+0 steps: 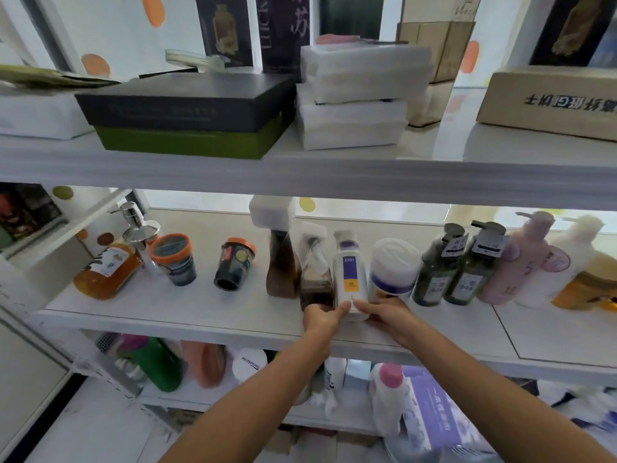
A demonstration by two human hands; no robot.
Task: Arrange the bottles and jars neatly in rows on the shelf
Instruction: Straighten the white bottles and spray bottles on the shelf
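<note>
White shelf (167, 305) with a row of bottles and jars; both hands at a white bottle.

Largest to the right stand a matte pink pump bottle (521, 259) and a cream one (567, 262), then two dark green pump bottles (437, 272) with tags. A white tub (394, 265) with a ribbed lid sits beside the white bottle (350, 275), whose label is purple and orange. Left of it are two clear bottles of brown liquid (283, 265), foam-wrapped on top. Further left, two orange-lidded jars (175, 259) and an amber pump bottle (107, 269) lean. The left hand (322, 317) and right hand (384, 312) pinch the white bottle's base, fingers curled on it.
</note>
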